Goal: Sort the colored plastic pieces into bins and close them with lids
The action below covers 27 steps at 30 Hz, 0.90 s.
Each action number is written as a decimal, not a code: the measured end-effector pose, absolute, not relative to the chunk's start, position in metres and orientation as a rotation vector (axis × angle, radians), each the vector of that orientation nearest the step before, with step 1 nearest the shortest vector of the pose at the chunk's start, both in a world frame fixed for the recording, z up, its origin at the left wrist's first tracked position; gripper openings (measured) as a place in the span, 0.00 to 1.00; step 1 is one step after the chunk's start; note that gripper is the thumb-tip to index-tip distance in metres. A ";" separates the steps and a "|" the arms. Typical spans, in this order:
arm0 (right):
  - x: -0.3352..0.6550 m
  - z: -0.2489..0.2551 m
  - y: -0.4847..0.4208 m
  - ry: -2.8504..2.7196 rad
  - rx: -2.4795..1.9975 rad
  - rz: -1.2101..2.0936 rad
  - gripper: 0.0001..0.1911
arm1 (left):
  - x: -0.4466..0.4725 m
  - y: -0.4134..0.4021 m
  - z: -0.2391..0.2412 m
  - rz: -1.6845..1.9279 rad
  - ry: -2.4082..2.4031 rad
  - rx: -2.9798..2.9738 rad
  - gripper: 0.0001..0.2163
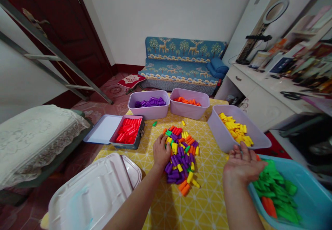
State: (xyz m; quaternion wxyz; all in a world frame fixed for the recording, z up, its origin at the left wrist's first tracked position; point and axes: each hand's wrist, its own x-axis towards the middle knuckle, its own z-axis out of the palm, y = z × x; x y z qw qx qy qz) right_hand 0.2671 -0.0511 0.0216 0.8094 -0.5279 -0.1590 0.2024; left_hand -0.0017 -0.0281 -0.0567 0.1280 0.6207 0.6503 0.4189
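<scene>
Currently the left hand (160,150) lies palm down on the left edge of the mixed pile (181,157) in the middle of the tabletop (207,199), fingers curled over the pieces; whether it grips any I cannot tell. The right hand (243,162) is spread wide open, palm up and holding nothing, over the near rim of the blue basin (311,185), which holds green pieces (275,188) and at least one orange piece (269,205).

The likeliest slip, I judge, is at the pile's near end: a few orange and yellow pieces lie loose there, and a sweep of either forearm could scatter them toward the tabletop's front edge. The basin overhangs the right side, so a push on its rim might tip it.

Around the pile stand a purple-filled tub (149,112), an orange-filled tub (188,109), a tub of yellow pieces (220,133) just beside the right hand, and an open tin of red pieces (128,130). A white lidded box (95,192) crowds the left forearm. A stray green piece (155,123) lies between tin and pile.
</scene>
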 end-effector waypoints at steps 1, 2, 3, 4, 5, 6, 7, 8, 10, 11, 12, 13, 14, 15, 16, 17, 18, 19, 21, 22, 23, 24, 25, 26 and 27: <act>0.264 0.019 -0.051 -0.369 -1.154 0.430 0.30 | -0.002 -0.028 -0.057 1.223 1.891 1.806 0.15; 0.260 0.016 -0.052 -0.389 -1.177 0.424 0.31 | -0.002 -0.028 -0.057 1.229 1.890 1.806 0.15; 0.255 0.014 -0.052 -0.406 -1.200 0.415 0.32 | -0.001 -0.028 -0.057 1.235 1.889 1.805 0.15; 0.251 0.012 -0.051 -0.431 -1.225 0.410 0.31 | -0.001 -0.028 -0.058 1.240 1.887 1.804 0.15; 0.246 0.008 -0.051 -0.470 -1.262 0.414 0.30 | -0.001 -0.028 -0.058 1.244 1.882 1.802 0.15; 0.241 0.004 -0.050 -0.531 -1.315 0.429 0.28 | -0.001 -0.028 -0.059 1.248 1.876 1.799 0.14; 0.236 -0.002 -0.050 -0.612 -1.386 0.457 0.27 | -0.002 -0.027 -0.059 1.253 1.869 1.791 0.14; 0.232 -0.008 -0.049 -0.699 -1.461 0.495 0.27 | -0.002 -0.027 -0.060 1.264 1.856 1.778 0.14; 0.221 -0.024 -0.045 -0.828 -1.589 0.573 0.30 | -0.003 -0.026 -0.063 1.315 1.808 1.730 0.14; 0.215 -0.031 -0.043 -0.862 -1.634 0.603 0.32 | -0.004 -0.026 -0.065 1.354 1.781 1.694 0.15; 0.208 -0.038 -0.040 -0.884 -1.663 0.629 0.35 | -0.004 -0.026 -0.067 1.396 1.756 1.652 0.16; 0.200 -0.042 -0.038 -0.905 -1.679 0.655 0.36 | -0.005 -0.026 -0.069 1.438 1.738 1.608 0.16; 0.190 -0.045 -0.035 -0.929 -1.683 0.686 0.37 | -0.006 -0.026 -0.070 1.473 1.726 1.567 0.17; 0.181 -0.045 -0.032 -0.960 -1.671 0.729 0.38 | -0.006 -0.026 -0.072 1.501 1.720 1.534 0.17; 0.171 -0.043 -0.029 -0.994 -1.640 0.785 0.37 | -0.007 -0.026 -0.073 1.521 1.715 1.511 0.18; 0.161 -0.039 -0.026 -1.028 -1.590 0.847 0.36 | -0.007 -0.026 -0.074 1.535 1.710 1.498 0.18; 0.153 -0.034 -0.024 -1.065 -1.528 0.914 0.35 | -0.007 -0.027 -0.074 1.543 1.704 1.491 0.18; 0.147 -0.029 -0.021 -1.104 -1.460 0.983 0.34 | -0.008 -0.027 -0.074 1.548 1.700 1.489 0.18; 0.142 -0.022 -0.016 -1.174 -1.331 1.112 0.31 | -0.008 -0.027 -0.074 1.550 1.696 1.487 0.18; 0.144 -0.021 -0.014 -1.198 -1.287 1.147 0.31 | -0.008 -0.027 -0.074 1.549 1.696 1.484 0.18; 0.149 -0.022 -0.012 -1.220 -1.270 1.140 0.31 | -0.008 -0.026 -0.073 1.548 1.697 1.483 0.18; 0.157 -0.025 -0.010 -1.246 -1.289 1.085 0.31 | -0.008 -0.026 -0.073 1.545 1.699 1.483 0.18; 0.167 -0.030 -0.008 -1.284 -1.343 0.983 0.30 | -0.008 -0.026 -0.073 1.541 1.699 1.487 0.17; 0.178 -0.036 -0.007 -1.340 -1.423 0.845 0.29 | -0.008 -0.026 -0.074 1.536 1.700 1.493 0.17; 0.189 -0.043 -0.007 -1.418 -1.510 0.694 0.27 | -0.008 -0.025 -0.074 1.533 1.700 1.500 0.17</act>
